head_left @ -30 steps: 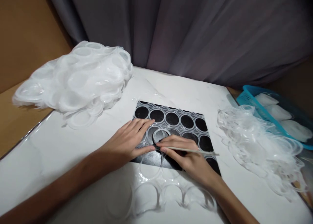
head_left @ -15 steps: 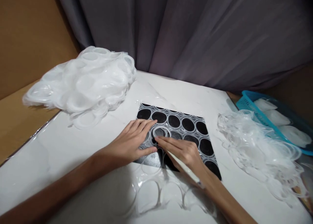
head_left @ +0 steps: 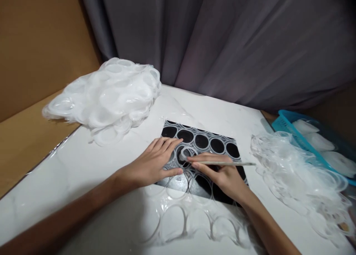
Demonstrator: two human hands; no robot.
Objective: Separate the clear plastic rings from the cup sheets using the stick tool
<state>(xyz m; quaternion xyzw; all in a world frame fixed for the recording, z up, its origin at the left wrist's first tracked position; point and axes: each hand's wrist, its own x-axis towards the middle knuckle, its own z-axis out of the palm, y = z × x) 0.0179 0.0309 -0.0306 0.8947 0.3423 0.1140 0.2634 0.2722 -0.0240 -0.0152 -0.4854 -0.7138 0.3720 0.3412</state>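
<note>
A clear plastic sheet of round punched shapes (head_left: 178,207) lies over a black mat (head_left: 217,145) on the white table (head_left: 69,181). My left hand (head_left: 155,162) lies flat on the sheet, fingers spread, pressing it down. My right hand (head_left: 222,175) grips a thin stick tool (head_left: 228,163), which points left to right. Its fingertips touch a small clear ring (head_left: 185,153) that is lifting out of the sheet between my two hands.
A heap of white round discs (head_left: 108,95) sits at the back left. A pile of clear plastic scrap (head_left: 294,173) lies on the right, beside a blue basket (head_left: 280,123) holding white bundles. A grey curtain (head_left: 222,40) hangs behind, with brown board (head_left: 36,43) to the left.
The stick in my right hand swung from pointing down towards my wrist to lying level, pointing right. The ring has lifted at one side. The view shifted left, so everything appears further right.
</note>
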